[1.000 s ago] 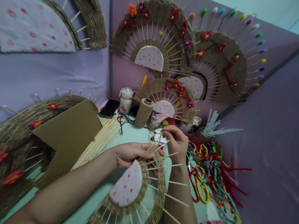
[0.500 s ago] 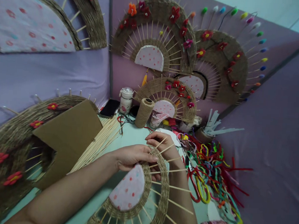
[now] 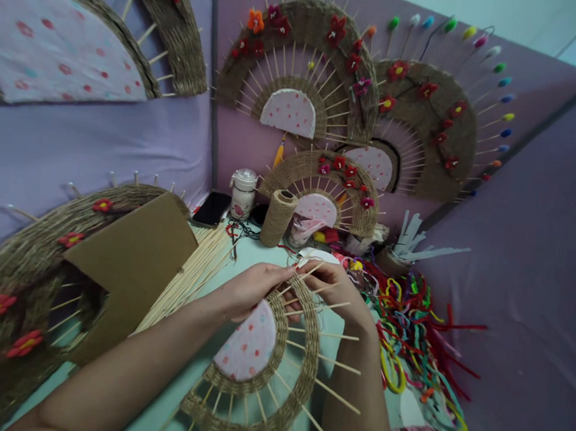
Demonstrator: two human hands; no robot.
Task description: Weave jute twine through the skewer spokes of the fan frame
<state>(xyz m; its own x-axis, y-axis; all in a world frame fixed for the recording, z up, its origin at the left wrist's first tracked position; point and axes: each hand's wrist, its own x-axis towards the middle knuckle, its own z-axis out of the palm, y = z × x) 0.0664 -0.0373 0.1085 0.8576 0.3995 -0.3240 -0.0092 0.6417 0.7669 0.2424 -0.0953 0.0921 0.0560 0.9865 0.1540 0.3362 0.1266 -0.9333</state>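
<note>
My left hand [image 3: 258, 290] grips the upper end of a half-round woven fan [image 3: 311, 357], with the thumb on top and fingertips showing behind it. The fan has two bands of brown twine on thin wooden sticks that jut outward, and a pink spotted half-disc [image 3: 247, 344] at its centre. It is tilted, with the flat side facing lower left. At the same upper end, my right hand [image 3: 332, 288] has its fingers pinched together on a thin strand of twine by the outer band. The fingertips partly hide the strand.
A twine spool [image 3: 278, 220], a lidded jar [image 3: 243, 194] and a phone [image 3: 211, 208] stand or lie at the back. Bundled sticks [image 3: 186, 277] and cardboard [image 3: 133, 264] are on the left. Tangled pipe cleaners [image 3: 411, 314] lie right. Larger flowered fans [image 3: 304, 21] hang behind.
My right hand has turned and moved right, its fingertips now at the fan's upper end. My left hand and the fan have shifted slightly up. The red scissors are now hidden behind my right arm.
</note>
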